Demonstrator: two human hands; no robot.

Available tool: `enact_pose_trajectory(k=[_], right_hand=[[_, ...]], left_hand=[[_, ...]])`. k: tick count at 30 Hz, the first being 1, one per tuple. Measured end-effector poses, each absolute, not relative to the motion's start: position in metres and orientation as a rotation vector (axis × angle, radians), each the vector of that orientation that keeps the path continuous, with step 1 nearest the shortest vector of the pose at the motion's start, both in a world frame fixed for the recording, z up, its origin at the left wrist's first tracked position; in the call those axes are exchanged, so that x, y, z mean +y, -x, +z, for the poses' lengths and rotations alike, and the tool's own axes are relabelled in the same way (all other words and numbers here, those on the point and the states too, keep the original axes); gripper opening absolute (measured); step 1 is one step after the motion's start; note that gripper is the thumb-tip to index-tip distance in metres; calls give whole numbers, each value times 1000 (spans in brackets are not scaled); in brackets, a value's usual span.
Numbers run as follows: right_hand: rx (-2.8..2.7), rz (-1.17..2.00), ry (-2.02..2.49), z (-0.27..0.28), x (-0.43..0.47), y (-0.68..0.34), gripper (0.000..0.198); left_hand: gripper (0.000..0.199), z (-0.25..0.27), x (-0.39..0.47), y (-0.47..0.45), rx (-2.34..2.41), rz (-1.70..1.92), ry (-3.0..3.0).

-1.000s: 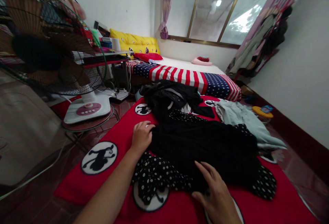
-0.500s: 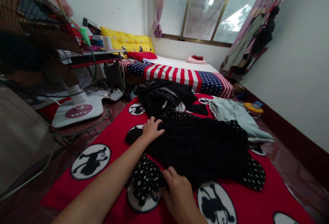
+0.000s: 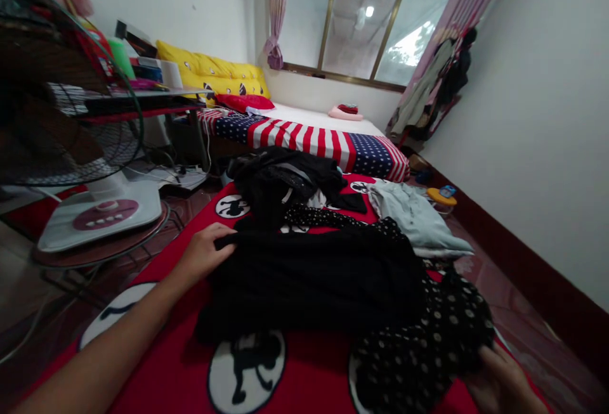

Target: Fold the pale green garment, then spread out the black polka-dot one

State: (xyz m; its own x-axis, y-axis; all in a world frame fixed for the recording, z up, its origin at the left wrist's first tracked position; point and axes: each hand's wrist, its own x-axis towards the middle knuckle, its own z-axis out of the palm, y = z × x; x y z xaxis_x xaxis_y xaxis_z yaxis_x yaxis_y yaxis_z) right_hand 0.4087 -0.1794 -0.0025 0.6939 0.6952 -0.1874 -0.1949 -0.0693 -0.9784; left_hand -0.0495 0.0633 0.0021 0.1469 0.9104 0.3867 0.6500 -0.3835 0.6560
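A black garment (image 3: 314,281) with white-dotted black fabric (image 3: 428,338) at its right end lies spread over the red blanket (image 3: 166,363). At the garment's far left corner, my left hand (image 3: 209,252) pinches the black cloth between thumb and fingers. My right hand (image 3: 499,376), at the lower right and a little blurred, grips the edge of the dotted part. More dotted fabric (image 3: 328,216) shows along the garment's far side. Behind it sits a heap of black clothes (image 3: 290,182).
Folded pale green clothing (image 3: 413,214) lies at the blanket's right side. A fan (image 3: 99,208) stands on a round stool (image 3: 109,252) at the left. Beyond are a bed with a flag-patterned cover (image 3: 304,141) and a yellow-lidded container (image 3: 441,197).
My right hand has moved from the near left side to the far right with the dotted fabric. My left hand has shifted left, and the garment lies differently. The view has shifted right.
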Motion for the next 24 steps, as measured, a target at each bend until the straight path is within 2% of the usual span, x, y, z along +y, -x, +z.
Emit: enact_pose_trajectory(k=[5,8,10,15,17,21,22,24], right_hand=[[-333,644,1521,-18,-182,-438,48],[-402,408,1472,-5,-168,-427,52],[-520,325,1489,11,-150,-413,51],[-979,399,1561,40,-78,-382,46],[-1119,400,1580,37,-44,-376,54],[-1295,336,1694,21,1,-366,85],[-1328,379,1726,19,4,-364,88],[-1405,538,1752,20,-1,-361,81]], left_hand=[[16,0,49,116,1700,900,-1842],[13,0,47,135,1828,878,-1884],[18,3,49,133,1929,957,-2020],[24,3,57,80,1674,1125,-2172],[30,-5,58,51,1511,1053,-2165],[40,-25,62,12,1451,835,-2278],[40,-27,63,9,1479,772,-2311],[42,-26,65,10,1517,638,-2383]])
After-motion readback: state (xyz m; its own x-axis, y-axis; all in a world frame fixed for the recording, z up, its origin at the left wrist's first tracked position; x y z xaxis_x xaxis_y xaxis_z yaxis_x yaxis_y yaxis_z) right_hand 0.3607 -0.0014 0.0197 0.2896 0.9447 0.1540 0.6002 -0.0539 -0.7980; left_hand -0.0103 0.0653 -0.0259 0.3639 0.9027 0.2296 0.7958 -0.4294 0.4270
